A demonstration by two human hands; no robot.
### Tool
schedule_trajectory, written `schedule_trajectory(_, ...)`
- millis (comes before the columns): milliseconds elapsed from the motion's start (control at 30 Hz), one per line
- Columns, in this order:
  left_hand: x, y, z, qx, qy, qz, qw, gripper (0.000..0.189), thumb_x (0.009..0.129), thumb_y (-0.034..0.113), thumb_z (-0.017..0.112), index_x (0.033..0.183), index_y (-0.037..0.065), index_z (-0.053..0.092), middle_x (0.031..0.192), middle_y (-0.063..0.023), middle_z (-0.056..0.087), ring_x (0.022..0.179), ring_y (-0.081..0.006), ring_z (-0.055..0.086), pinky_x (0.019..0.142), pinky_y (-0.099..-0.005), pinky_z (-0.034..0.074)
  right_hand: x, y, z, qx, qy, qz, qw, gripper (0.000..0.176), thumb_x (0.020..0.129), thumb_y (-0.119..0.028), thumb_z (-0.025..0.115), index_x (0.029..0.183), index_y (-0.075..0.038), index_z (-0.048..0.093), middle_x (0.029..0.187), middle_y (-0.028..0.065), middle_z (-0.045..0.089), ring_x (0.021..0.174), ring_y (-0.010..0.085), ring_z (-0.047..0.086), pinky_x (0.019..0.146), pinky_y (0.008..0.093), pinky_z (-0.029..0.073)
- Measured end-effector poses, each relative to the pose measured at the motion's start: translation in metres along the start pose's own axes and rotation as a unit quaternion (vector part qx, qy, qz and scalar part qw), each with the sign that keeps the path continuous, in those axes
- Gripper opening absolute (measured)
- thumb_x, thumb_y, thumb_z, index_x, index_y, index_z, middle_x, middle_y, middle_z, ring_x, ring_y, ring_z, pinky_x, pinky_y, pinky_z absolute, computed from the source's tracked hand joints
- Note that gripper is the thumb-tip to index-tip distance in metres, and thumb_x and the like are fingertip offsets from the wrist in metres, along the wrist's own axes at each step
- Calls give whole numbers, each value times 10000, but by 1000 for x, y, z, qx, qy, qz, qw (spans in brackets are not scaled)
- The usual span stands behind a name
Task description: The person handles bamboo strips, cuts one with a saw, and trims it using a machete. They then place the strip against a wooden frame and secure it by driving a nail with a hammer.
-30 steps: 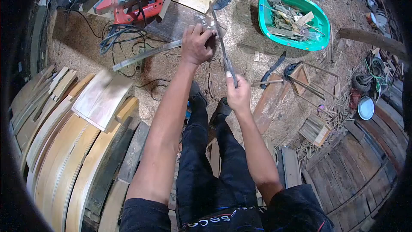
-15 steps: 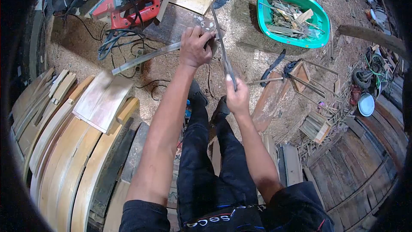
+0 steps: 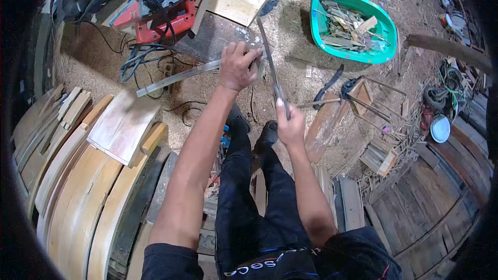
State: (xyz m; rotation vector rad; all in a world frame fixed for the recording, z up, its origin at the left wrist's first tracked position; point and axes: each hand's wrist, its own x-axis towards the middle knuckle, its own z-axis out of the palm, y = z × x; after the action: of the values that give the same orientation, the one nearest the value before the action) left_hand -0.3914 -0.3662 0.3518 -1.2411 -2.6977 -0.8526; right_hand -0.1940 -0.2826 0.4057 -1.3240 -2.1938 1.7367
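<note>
My left hand is closed over a long, thin, pale strip, pressing it down at the near end of a dark plank. The strip sticks out to the left from under my palm. In my right hand is the handle of a hand saw, seen almost edge-on. Its long dark blade points away from me and passes just right of my left fingers, across the strip's short right end. My left palm hides the middle of the strip.
A red power planer with coiled cable lies at the upper left. Pale boards rest beyond my hands. A green basin of wood scraps stands right, near a small wooden frame. Curved planks are stacked at left.
My right hand has drawn the saw slightly back toward me. The left hand keeps its hold on the strip. The whole view has shifted a little.
</note>
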Motion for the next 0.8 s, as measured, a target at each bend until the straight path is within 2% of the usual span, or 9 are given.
schedule_trajectory(133, 2, 1, 1, -18, 30, -5, 999, 183, 732, 169, 703, 915, 168, 696, 836, -47, 510, 856, -262, 518, 753, -407, 429, 15, 6, 26, -17, 42, -50, 998, 468, 977, -337, 614, 628, -37, 529, 518, -4, 464, 470, 95, 411, 446, 317, 321)
schedule_trajectory(233, 2, 2, 3, -15, 33, -13, 999, 143, 745, 187, 711, 883, 162, 684, 828, -51, 506, 833, -263, 518, 745, -405, 426, 19, 18, 18, 147, -35, 111, 982, 448, 996, -353, 590, 651, -72, 544, 549, -27, 500, 487, 71, 428, 459, 275, 322)
schedule_trajectory(267, 2, 2, 4, -12, 39, -9, 999, 132, 741, 196, 720, 862, 164, 676, 822, -54, 501, 812, -264, 515, 731, -406, 420, 27, 29, 8, 340, -119, 123, 925, 371, 1033, -323, 520, 742, -93, 524, 571, -20, 480, 498, 78, 416, 485, 255, 345)
schedule_trajectory(367, 3, 1, 4, -16, 51, 2, 999, 131, 776, 199, 745, 899, 174, 709, 801, -51, 498, 758, -265, 503, 679, -397, 399, 41, 31, -9, 307, -132, 143, 931, 391, 1040, -330, 504, 727, -96, 492, 563, -22, 449, 489, 80, 376, 491, 258, 344)
schedule_trajectory(400, 3, 0, 4, -15, 48, 1, 999, 129, 776, 199, 745, 898, 174, 711, 802, -52, 498, 758, -267, 504, 678, -398, 399, 35, 28, -10, 173, -115, 87, 974, 414, 1035, -349, 512, 721, -79, 527, 551, -14, 471, 502, 94, 423, 499, 279, 358)
schedule_trajectory(500, 2, 0, 5, -15, 41, 1, 999, 133, 771, 191, 742, 900, 174, 715, 808, -54, 499, 765, -271, 507, 680, -402, 399, -4, 7, -10, 0, -50, 23, 998, 451, 1015, -353, 549, 694, -35, 551, 586, -35, 463, 570, 65, 405, 514, 271, 323)
schedule_trajectory(633, -1, 1, 4, -13, 27, -6, 1000, 184, 720, 157, 711, 903, 173, 703, 837, -59, 500, 823, -276, 511, 728, -410, 415, 19, -16, -1, -21, -36, -29, 999, 431, 998, -316, 578, 694, -13, 544, 578, -12, 419, 561, 75, 399, 499, 315, 336)
schedule_trajectory(667, 1, 1, 2, -12, 26, -11, 1000, 202, 701, 149, 699, 901, 173, 696, 848, -60, 500, 845, -277, 512, 748, -414, 423, 25, -28, 3, -23, -25, 25, 999, 409, 993, -301, 587, 706, -11, 550, 569, -4, 419, 552, 78, 391, 494, 325, 343)
schedule_trajectory(800, 3, -1, -1, -3, 16, -12, 1000, 210, 694, 146, 694, 902, 175, 694, 847, -53, 500, 842, -272, 509, 755, -414, 422, -5, 1, 1, 9, -6, -24, 1000, 408, 996, -287, 585, 700, -10, 540, 563, -10, 422, 552, 77, 401, 491, 321, 349)
